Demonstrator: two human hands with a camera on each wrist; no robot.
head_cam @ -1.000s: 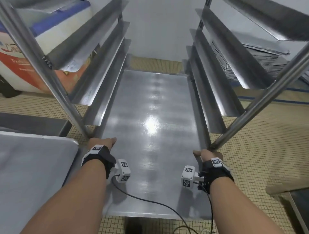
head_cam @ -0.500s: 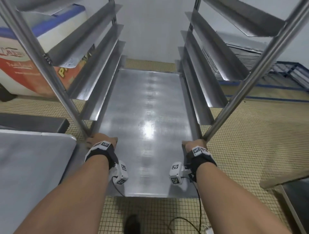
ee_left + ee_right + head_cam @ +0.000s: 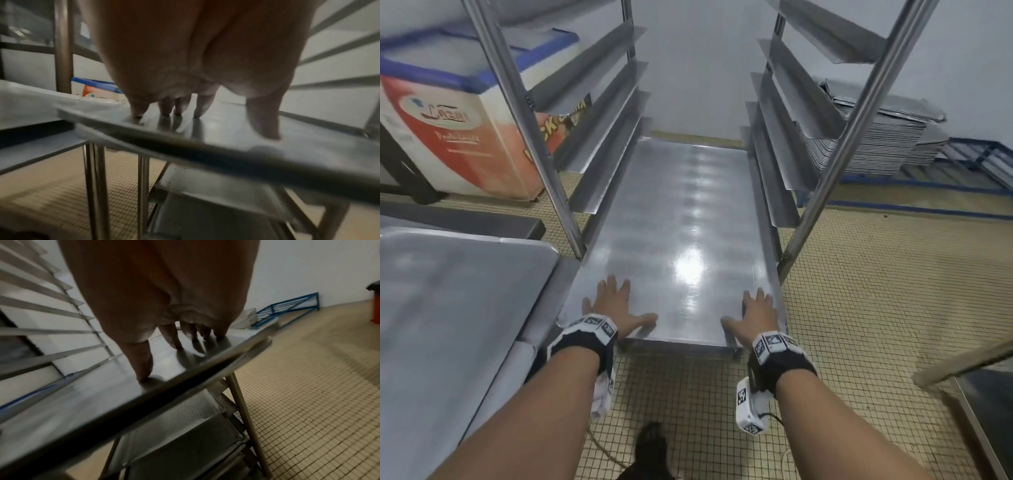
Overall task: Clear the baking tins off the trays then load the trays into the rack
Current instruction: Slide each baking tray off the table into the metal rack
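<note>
Both hands are lying flat on the tray (image 3: 681, 219), which is sitting in the middle of the frame, mostly inside the rack (image 3: 599, 113) on its side rails, near edge sticking out a bit. The left hand (image 3: 616, 306) is pressing near the tray's lower left corner, fingers (image 3: 202, 104) spread straight, holding nothing. The right hand (image 3: 755, 317) is doing the same at the lower right corner. A stack of trays (image 3: 869, 140) is sitting at right, a chest freezer (image 3: 458, 130) upper left
</note>
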